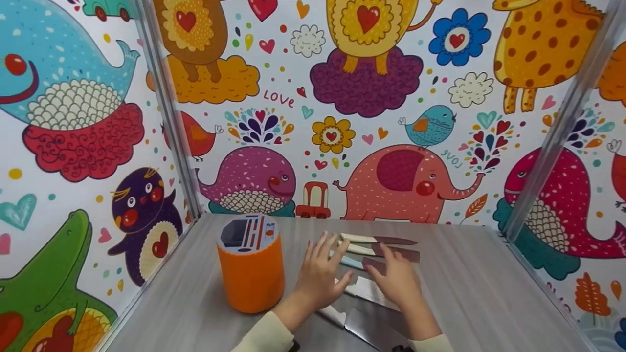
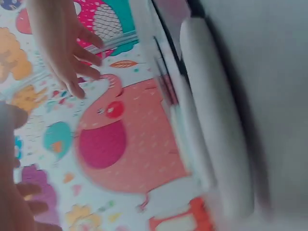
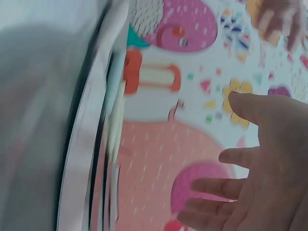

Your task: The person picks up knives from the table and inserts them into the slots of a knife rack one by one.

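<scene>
Several knives lie side by side on the table, handles to the left and blades to the right. The farthest knife [image 1: 359, 238] has a cream handle, and one nearer has a pale blue handle [image 1: 351, 262]. Closest is a wide-bladed knife [image 1: 369, 330] with a white handle [image 2: 216, 120]. My left hand [image 1: 320, 271] hovers over the handles, fingers spread and holding nothing. Above the blades is my right hand [image 1: 398, 281], fingers apart and also holding nothing; the right wrist view shows this hand [image 3: 269, 163] raised off the knives.
An orange knife block [image 1: 252, 276] with a grey slotted top stands upright left of the knives. The grey wood-grain table [image 1: 479, 293] is enclosed by walls [image 1: 288, 122] printed with cartoon animals, with metal posts [image 1: 168, 112] at the corners.
</scene>
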Available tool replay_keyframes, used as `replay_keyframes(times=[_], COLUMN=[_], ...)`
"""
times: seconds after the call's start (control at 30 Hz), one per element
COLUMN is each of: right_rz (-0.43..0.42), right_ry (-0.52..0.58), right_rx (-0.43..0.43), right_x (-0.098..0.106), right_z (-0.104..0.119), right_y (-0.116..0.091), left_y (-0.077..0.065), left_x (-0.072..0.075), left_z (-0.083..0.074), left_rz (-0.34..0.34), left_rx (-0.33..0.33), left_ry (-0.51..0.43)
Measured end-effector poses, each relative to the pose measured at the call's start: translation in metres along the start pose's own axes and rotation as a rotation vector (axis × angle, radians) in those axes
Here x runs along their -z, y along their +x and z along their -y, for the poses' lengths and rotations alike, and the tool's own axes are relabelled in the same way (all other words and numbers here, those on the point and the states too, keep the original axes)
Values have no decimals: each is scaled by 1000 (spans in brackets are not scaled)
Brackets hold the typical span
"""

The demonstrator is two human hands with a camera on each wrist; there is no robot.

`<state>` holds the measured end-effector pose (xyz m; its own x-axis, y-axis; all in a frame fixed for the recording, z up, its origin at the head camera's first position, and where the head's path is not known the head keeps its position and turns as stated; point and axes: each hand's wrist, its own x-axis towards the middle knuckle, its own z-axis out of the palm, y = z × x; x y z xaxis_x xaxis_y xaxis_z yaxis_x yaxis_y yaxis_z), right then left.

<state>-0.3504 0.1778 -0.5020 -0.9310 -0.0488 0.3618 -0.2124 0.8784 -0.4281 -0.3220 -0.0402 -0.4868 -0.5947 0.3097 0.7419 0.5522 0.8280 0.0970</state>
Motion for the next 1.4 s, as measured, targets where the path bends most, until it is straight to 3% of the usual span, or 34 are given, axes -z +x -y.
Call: replay_keyframes(times=[0.1, 0.27, 0.4, 0.47, 0.57, 0.63, 0.87, 1.07, 1.17, 1.4], right_rz=[34, 170, 239, 272, 312, 330, 380, 382, 384, 360], right_ry=[51, 134, 173, 161, 145, 143, 192, 183, 173, 146], right_rx=[68, 140, 204, 243, 272, 275, 287, 285, 295, 377], right_x=[-10, -28, -39, -46, -54, -59, -73, -74, -73, -74], right_z=[14, 27, 30, 32, 36, 40, 49, 53, 55, 58], right_y=[-4, -11, -20, -25, -31, -35, -43, -37, -34, -32], left_y=[-8, -13, -18, -23, -34, -44, -75, -77, -76, -74], left_x=[27, 63, 78, 84, 90, 91, 79, 63, 61, 63], left_z=[8, 41, 75, 96, 126, 143, 182, 193, 195, 193], left_rz=[-111, -254, -338, -424, -527, -561, -511, -466, -452, -425], left_rx=[-14, 91, 97, 96, 129, 171, 348, 394, 385, 439], left_ry=[-31, -74, -106, -97, -103, -148, -514, -824, -882, -910])
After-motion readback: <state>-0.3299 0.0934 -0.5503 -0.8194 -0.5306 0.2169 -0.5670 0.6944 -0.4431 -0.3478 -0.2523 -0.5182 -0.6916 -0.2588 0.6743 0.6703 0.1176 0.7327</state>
